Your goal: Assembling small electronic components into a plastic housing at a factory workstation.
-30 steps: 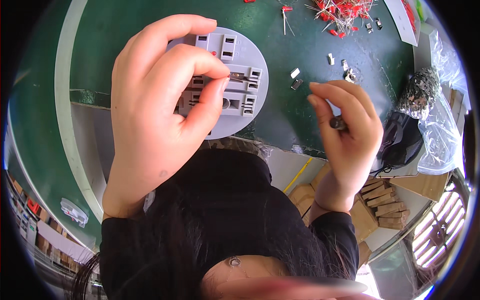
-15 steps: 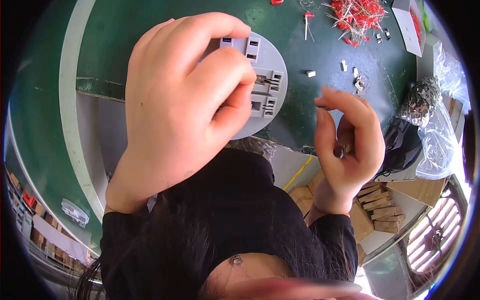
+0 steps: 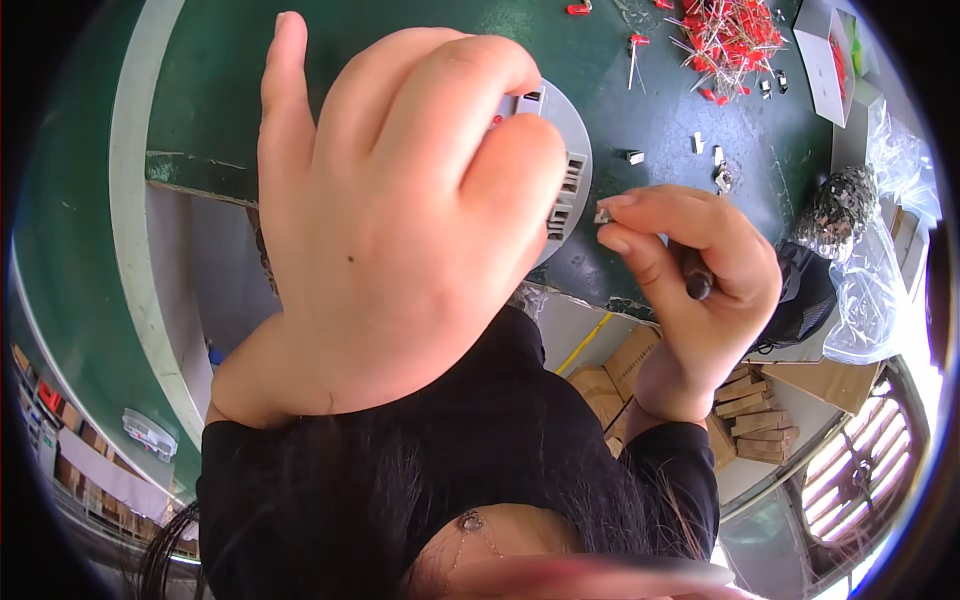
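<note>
My left hand point(image 3: 410, 200) covers most of a round grey plate point(image 3: 577, 130) that carries small slotted holders point(image 3: 572, 172). Its fingers are curled down with the little finger stuck out, and its thumb and fingertips are hidden. To the right, my right hand point(image 3: 705, 255) pinches a small metal clip point(image 3: 602, 215) between thumb and index finger, just off the plate's right edge. A dark, round-ended stick-like tool point(image 3: 699, 285) lies tucked in that palm. Beyond the right hand, several loose metal clips point(image 3: 634, 157) lie on the green table.
A heap of red LEDs point(image 3: 728, 45) with long leads sits at the far right, with a single LED point(image 3: 640, 41) nearby. A white box point(image 3: 820, 65), clear plastic bags point(image 3: 868, 300) and a black bag point(image 3: 805, 295) line the right side. Cardboard boxes point(image 3: 605, 400) stand below.
My left hand has shifted right over the plate and stretched out its little finger. My right hand has moved left toward the plate, and the clip in its pinch now shows.
</note>
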A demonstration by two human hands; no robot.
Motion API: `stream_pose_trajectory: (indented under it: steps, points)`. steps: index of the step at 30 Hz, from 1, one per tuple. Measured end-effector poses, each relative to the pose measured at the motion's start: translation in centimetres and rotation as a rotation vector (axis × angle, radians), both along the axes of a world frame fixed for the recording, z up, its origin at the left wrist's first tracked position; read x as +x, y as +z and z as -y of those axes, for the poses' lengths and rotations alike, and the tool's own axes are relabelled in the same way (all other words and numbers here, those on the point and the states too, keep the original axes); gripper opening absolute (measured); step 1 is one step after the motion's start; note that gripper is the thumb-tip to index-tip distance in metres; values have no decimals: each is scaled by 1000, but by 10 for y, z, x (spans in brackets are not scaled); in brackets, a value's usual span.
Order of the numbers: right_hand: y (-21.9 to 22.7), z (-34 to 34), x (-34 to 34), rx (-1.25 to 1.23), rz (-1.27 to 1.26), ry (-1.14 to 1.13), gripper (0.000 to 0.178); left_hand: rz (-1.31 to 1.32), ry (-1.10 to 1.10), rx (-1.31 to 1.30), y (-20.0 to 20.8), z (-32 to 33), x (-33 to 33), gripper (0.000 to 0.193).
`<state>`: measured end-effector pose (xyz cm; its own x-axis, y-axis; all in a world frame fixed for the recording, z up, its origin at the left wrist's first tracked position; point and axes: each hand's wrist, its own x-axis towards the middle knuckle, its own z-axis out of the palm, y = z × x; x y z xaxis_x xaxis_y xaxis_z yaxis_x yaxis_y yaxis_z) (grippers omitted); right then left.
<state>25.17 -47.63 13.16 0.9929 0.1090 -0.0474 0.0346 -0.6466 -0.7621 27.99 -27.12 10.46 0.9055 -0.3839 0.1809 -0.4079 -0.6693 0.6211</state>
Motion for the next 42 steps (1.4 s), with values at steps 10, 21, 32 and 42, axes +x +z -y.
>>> stream_pose_trajectory:
  steps: [10, 21, 32, 42]
  points:
    - [-12, 14, 23, -272, 379, 342, 22, -94, -40, 30, 7, -5, 3, 19]
    - [-6, 18, 34, -467, 518, 506, 25, -70, -84, 87, 10, -3, 8, 22]
    - [0, 15, 39, -557, 578, 589, 25, -77, -87, 113, 12, -1, 11, 23]
    - [12, -3, 33, -714, 472, 576, 33, -51, -30, 42, 1, -4, 6, 22]
